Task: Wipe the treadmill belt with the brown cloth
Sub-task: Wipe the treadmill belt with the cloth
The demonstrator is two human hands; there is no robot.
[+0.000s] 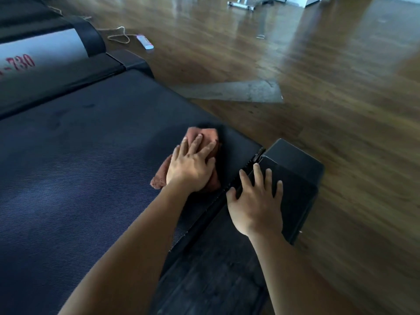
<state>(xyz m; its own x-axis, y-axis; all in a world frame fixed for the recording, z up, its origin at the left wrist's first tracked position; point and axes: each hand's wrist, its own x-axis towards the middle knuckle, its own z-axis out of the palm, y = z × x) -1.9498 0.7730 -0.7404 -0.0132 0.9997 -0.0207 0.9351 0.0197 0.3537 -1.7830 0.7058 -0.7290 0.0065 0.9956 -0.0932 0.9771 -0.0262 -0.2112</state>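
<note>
Under the left hand (191,165) lies the cloth (210,134), bunched up on the belt (79,167). The fingers are straight and spread, pressing the cloth down. Just beside it, the right hand (256,202) rests flat on the black end cap (295,160), fingers spread, holding nothing.

Bare treadmill belt (79,167) left of brown cloth (210,137); black end cap (295,164) near its right.

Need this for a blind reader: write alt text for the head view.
The left hand presses a brown cloth flat on the belt near its corner, while the right hand rests on the black end cap. Wooden floor lies beyond.
</note>
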